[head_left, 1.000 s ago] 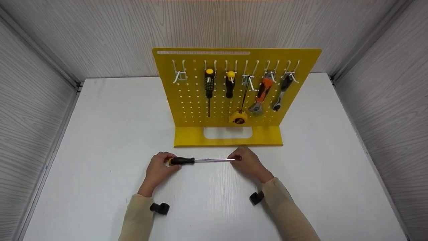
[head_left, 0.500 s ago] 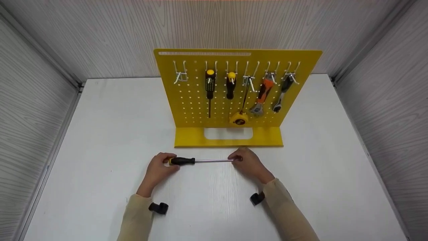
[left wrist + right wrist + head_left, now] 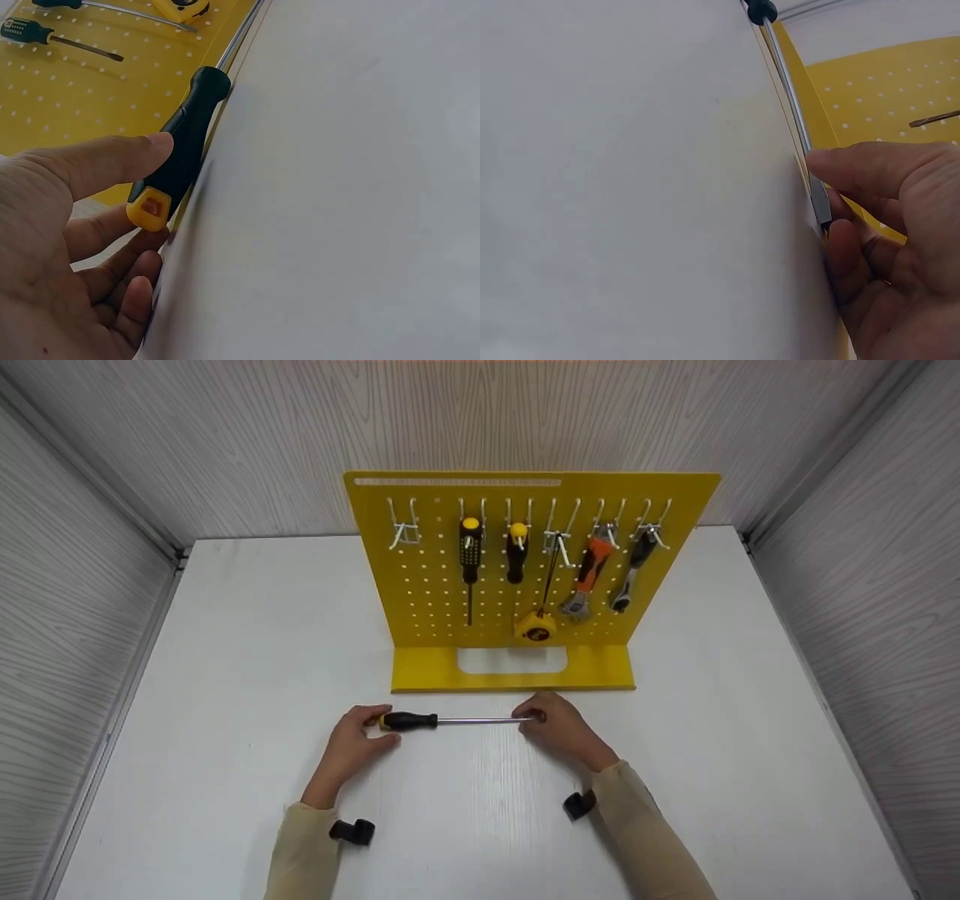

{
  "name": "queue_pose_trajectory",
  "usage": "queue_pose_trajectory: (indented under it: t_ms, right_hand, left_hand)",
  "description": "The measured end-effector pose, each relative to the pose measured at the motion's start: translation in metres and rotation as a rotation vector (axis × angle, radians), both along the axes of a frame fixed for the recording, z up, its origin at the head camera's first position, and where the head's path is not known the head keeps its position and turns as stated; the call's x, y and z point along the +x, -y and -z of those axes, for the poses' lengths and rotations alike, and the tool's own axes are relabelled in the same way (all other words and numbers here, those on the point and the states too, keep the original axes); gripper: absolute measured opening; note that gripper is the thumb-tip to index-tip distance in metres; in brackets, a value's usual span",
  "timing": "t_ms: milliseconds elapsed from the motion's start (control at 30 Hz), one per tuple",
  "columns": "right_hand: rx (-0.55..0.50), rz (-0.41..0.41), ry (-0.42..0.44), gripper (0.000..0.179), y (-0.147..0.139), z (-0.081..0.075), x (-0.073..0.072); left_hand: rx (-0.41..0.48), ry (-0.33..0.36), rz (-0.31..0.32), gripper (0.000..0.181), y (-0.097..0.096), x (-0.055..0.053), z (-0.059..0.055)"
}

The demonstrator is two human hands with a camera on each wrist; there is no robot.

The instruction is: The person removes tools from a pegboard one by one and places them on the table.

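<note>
A flathead screwdriver (image 3: 411,721) with a black handle and yellow end lies crosswise in front of the pegboard. My left hand (image 3: 351,744) is at its handle end in the head view, thumb spread away from the handle and fingertips by the yellow end. In the left wrist view the thumb (image 3: 142,156) overlaps the dark handle (image 3: 187,142), and the other fingers lie loosely bent below it. My right hand (image 3: 561,731) pinches the shaft close to its flat tip (image 3: 820,206). Whether the handle touches the table cannot be told.
The yellow pegboard (image 3: 420,592) stands behind the hands. On its hooks hang two screwdrivers, a tape measure (image 3: 536,626), an orange-handled adjustable wrench (image 3: 592,566) and a ratchet-like tool (image 3: 632,570). The leftmost hook (image 3: 403,534) bears nothing. Walls enclose the white table (image 3: 247,660).
My left thumb has moved off the handle and the left hand has drawn back slightly to the left. The right hand and the screwdriver have hardly moved.
</note>
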State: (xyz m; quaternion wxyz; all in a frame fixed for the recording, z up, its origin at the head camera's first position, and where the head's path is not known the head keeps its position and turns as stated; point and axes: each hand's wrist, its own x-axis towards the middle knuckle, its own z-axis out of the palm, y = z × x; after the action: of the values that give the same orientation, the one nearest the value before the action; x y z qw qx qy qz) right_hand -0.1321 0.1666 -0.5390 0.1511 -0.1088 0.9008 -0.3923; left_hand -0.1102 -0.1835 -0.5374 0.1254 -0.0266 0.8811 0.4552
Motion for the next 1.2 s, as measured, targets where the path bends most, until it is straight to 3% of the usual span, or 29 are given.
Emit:
queue_pose_trajectory:
  t_ms: [267,767,1200]
  right_hand:
    - [-0.071,-0.019,0.028,0.017,-0.007,0.0,-0.001]
    - [-0.196,0.014,0.116,0.024,-0.026,-0.002,-0.004]
    - [-0.235,0.016,0.113,0.029,-0.027,-0.009,-0.004]
  left_hand:
    - [0.091,0.065,-0.013,0.059,0.013,0.0,-0.004]
    - [0.105,-0.002,-0.011,0.059,0.022,-0.003,-0.013]
    - [0.144,-0.034,-0.038,0.058,0.023,-0.008,-0.029]
